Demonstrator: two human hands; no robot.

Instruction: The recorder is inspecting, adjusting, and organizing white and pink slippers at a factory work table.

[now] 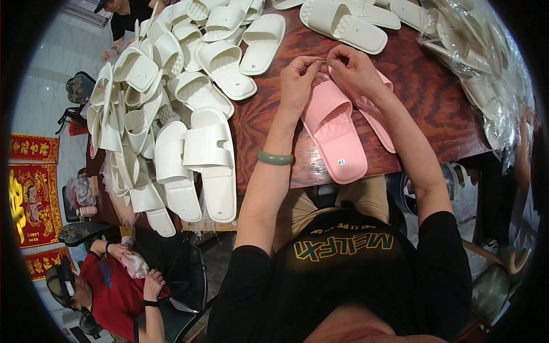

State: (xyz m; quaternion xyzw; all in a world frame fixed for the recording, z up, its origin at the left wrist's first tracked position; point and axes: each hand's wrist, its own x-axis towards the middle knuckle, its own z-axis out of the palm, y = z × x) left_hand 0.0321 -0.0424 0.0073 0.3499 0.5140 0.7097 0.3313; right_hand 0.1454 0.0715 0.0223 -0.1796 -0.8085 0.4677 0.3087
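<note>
Two pink slippers (334, 134) lie side by side on the wooden table in front of me, toes pointing toward me. A round white sticker is on the toe of the left one. At their far ends, my left hand (300, 80) and my right hand (355, 70) are close together, fingertips pinched. Something thin and small seems to be between the fingertips, too fine to make out. My right hand and forearm partly cover the second pink slipper (377, 123). A green bangle (275, 158) circles my left wrist.
White slippers (220, 166) are heaped along the table's left side. More white slippers (346, 28) lie at the far edge. At the right are slippers in clear plastic wrap (477, 63). A person in red (117, 291) sits at lower left; another person (128, 17) is at far left.
</note>
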